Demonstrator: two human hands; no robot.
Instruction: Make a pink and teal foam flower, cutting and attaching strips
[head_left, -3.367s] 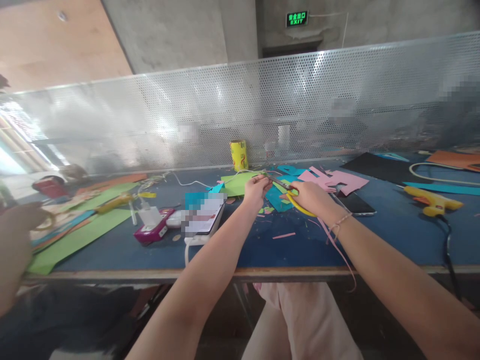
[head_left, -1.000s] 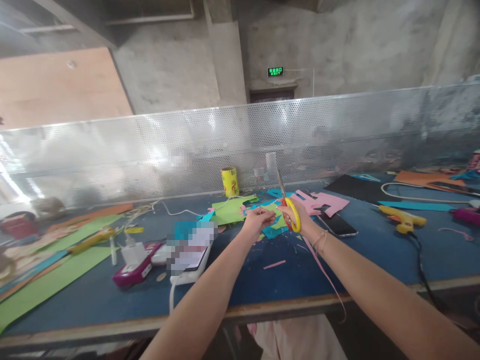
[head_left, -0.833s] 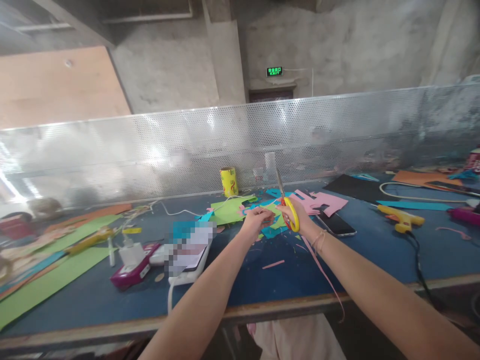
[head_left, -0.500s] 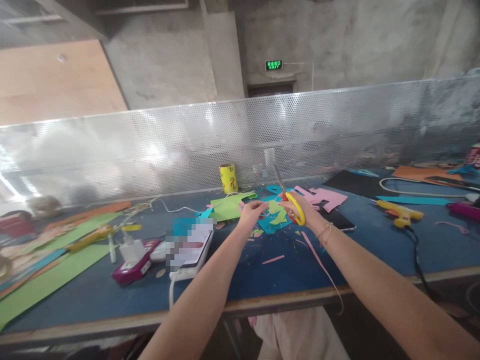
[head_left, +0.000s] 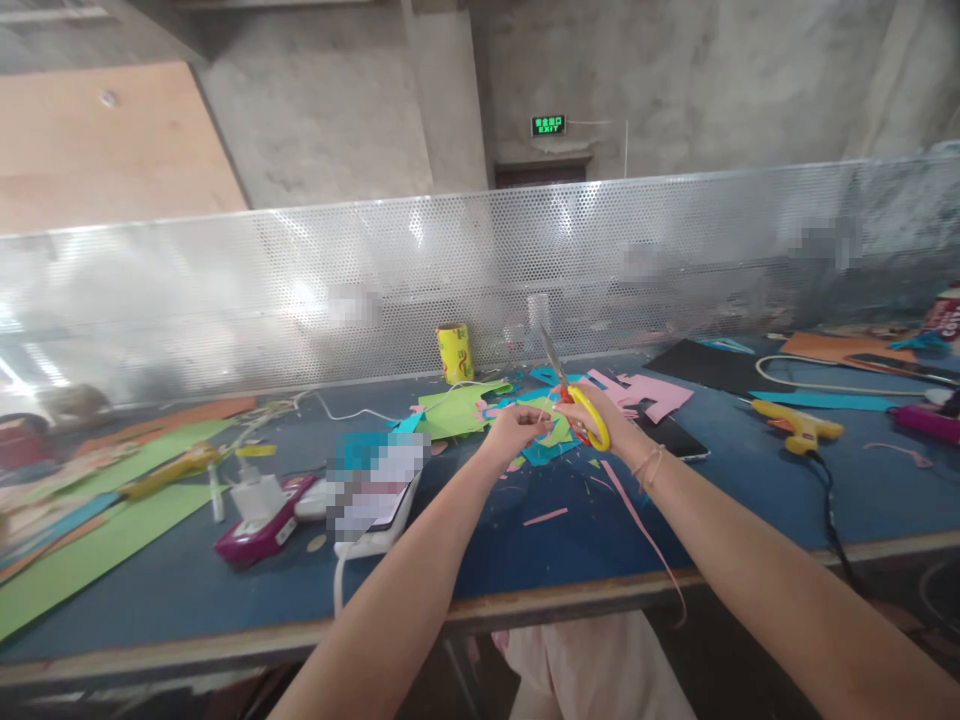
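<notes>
My right hand (head_left: pixel 619 428) is closed around scissors (head_left: pixel 596 418) with yellow and red handles, their metal blades pointing up and away. Beside it, my left hand (head_left: pixel 514 432) is pinched close to the scissor handles. Something thin and pale seems to be at its fingertips, too small to name. Beneath both hands lie cut scraps of blue paper (head_left: pixel 551 455), with green paper (head_left: pixel 454 412) to the left. Pink paper (head_left: pixel 660 397) is just beyond my right hand. A long pink strip (head_left: pixel 637 520) hangs over the table's front edge.
A yellow roll (head_left: pixel 454 353) stands by the perforated metal screen (head_left: pixel 375 290). On the left are a phone (head_left: pixel 384 490), a purple power strip (head_left: pixel 259 535) and green sheets (head_left: pixel 112 550). A yellow glue gun (head_left: pixel 799 425) with a black cable lies right, near black paper (head_left: pixel 705 367).
My left hand has shifted right, nearer to the scissors and my right hand. The scissors stay in my right hand, almost unmoved. The view has moved slightly.
</notes>
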